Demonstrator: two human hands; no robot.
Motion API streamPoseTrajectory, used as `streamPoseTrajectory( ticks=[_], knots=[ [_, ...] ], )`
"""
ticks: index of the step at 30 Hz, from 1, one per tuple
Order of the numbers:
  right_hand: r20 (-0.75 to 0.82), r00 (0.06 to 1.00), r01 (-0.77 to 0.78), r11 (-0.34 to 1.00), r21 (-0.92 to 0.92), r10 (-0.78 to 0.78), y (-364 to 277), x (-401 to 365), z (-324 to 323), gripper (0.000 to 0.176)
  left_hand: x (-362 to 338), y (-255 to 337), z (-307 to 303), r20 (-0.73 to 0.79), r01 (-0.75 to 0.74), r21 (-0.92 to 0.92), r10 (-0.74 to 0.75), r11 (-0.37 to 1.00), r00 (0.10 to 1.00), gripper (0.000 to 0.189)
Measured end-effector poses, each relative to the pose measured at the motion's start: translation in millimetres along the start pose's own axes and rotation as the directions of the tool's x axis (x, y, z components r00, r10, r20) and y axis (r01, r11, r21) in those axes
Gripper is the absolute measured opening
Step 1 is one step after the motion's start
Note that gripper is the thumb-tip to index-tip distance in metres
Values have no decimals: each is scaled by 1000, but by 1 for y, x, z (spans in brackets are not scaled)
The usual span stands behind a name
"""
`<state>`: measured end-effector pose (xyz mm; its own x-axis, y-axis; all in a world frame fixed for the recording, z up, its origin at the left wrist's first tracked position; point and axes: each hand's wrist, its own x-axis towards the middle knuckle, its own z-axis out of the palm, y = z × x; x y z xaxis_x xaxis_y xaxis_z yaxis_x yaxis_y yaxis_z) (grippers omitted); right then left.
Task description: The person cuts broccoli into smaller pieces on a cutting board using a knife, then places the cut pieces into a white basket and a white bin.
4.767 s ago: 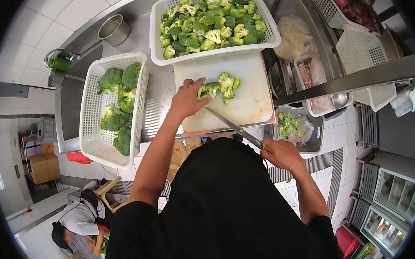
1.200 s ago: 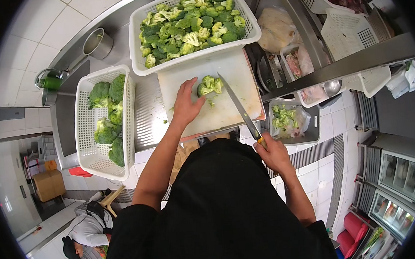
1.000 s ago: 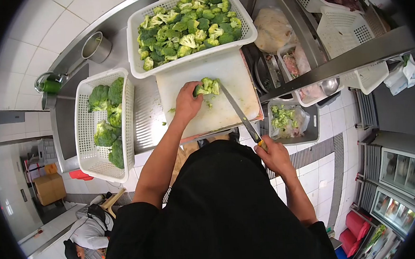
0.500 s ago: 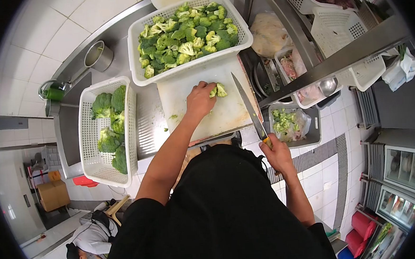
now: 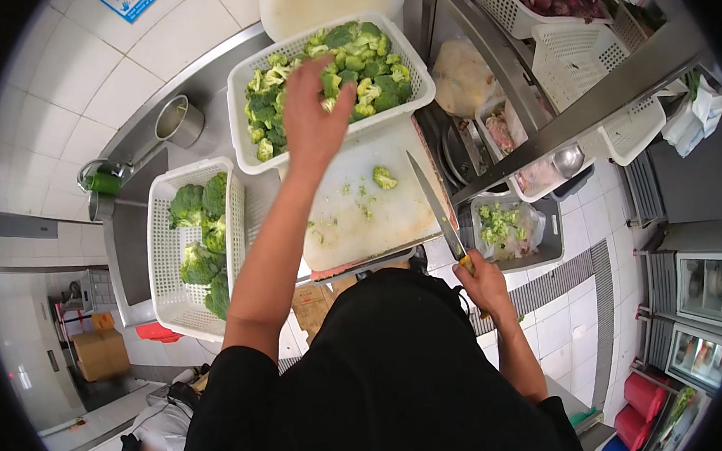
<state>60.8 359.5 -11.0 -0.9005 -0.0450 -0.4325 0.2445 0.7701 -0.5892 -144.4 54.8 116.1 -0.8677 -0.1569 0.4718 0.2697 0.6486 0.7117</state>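
Observation:
My left hand point(image 5: 315, 117) is over the white basket point(image 5: 251, 159) of cut broccoli florets point(image 5: 368, 76), its fingers apart and nothing visible in them. One floret point(image 5: 384, 178) lies on the white cutting board point(image 5: 353, 230), with small green crumbs scattered beside it. In my right hand point(image 5: 485, 282) is a long kitchen knife point(image 5: 437, 203), gripped by its yellow handle. Its blade points away from me along the board's right edge. Larger broccoli heads point(image 5: 201, 264) sit in a second white basket point(image 5: 165, 299) to the left.
A grey bin point(image 5: 554, 247) with green trimmings stands right of the board. Metal pans point(image 5: 455, 149) and a shelf rail point(image 5: 569, 118) are beyond it. A metal pot point(image 5: 179, 121) sits at the back left. Another person point(image 5: 160, 428) is at lower left.
My left hand has moved from the board up over the floret basket. One floret stays behind on the board. The knife in my right hand has barely moved.

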Motion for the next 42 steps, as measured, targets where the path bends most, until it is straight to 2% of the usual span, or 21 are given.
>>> streamPoseTrajectory(
  ticks=[3, 5, 8, 11, 13, 14, 15, 18, 19, 21, 26, 29, 32, 33, 34, 35, 37, 38, 40, 41, 42],
  knots=[
    [-13, 1000, -22, 998, 51, 23, 4, 3, 1, 40, -67, -70, 55, 297, -40, 156, -8, 987, 955, 50],
    [-6, 999, -31, 998, 55, 31, 6, 4, 3, 41, -115, -71, 72, 460, -103, 303, -51, 947, 886, 43],
    [24, 999, -50, 999, 21, 49, 6, 3, 3, 42, -151, -117, 93, 484, -63, 194, -40, 979, 874, 44],
    [53, 997, -60, 998, -16, 61, 7, 2, 6, 43, -118, -104, 82, 425, 28, 85, -62, 996, 903, 32],
    [73, 996, -43, 999, -34, 45, 7, 5, 8, 44, -75, -73, 64, 263, 181, -94, -151, 979, 953, 29],
    [83, 995, -56, 998, -25, 58, 7, 7, 10, 43, -49, -44, 44, 173, 157, -191, -124, 969, 977, 33],
    [93, 993, -68, 997, -19, 70, 7, 9, 10, 43, -31, -22, 33, -40, 3, -309, -16, 951, 999, 39],
    [-9, 1000, 3, 999, -43, -4, 2, 13, 12, 43, -22, -24, 12, -59, -17, -233, 4, 972, 998, 43],
    [-42, 998, 47, 999, -26, -48, 3, 15, 16, 42, -32, -35, 12, -59, -88, -182, 79, 979, 995, 38],
    [-45, 997, 64, 998, 22, -63, 7, 21, 24, 43, -68, -47, 4, 134, 125, -199, -100, 972, 986, 28],
    [88, 996, -6, 996, -94, 15, 1, 35, 24, 49, -124, -72, -45, 111, 326, -247, -307, 913, 945, 18],
    [12, 999, 47, 998, -32, -47, -18, 31, 22, 49, -140, -100, -97, -95, 345, -149, -361, 927, 928, 18],
    [130, 991, 36, 999, -10, -35, -37, 31, 19, 49, -160, -171, -168, -310, 401, -58, -398, 914, 863, 18],
    [138, 986, 98, 994, -43, -91, -40, 31, 20, 46, -166, -190, -195, -395, 389, 59, -336, 920, 855, 19],
    [139, 986, 97, 994, -47, -90, -43, 31, 24, 46, -169, -185, -223, -409, 522, 64, -455, 851, 791, 21],
    [220, 969, 127, 990, -62, -110, -45, 32, 28, 43, -181, -213, -247, -475, 538, 249, -383, 806, 793, 23],
    [343, 929, 163, 986, -46, -138, -61, 27, 35, 37, -195, -246, -288, -390, 603, 503, -460, 620, 798, 32],
    [371, 895, 295, 952, -78, -247, -74, 23, 38, 37, -208, -276, -301, -324, 538, 614, -437, 577, 839, 45],
    [464, 812, 448, 888, -106, -355, -81, 26, 61, 42, -204, -295, -317, -155, 607, 619, -680, 498, 717, 69],
    [564, 789, 401, 900, -170, -245, -109, 23, 64, 43, -200, -297, -319, -103, 620, 628, -740, 470, 665, 70],
    [559, 773, 427, 898, -107, -301, -113, 23, 79, 46, -198, -305, -324, -26, 593, 643, -760, 484, 649, 70]
  ],
)
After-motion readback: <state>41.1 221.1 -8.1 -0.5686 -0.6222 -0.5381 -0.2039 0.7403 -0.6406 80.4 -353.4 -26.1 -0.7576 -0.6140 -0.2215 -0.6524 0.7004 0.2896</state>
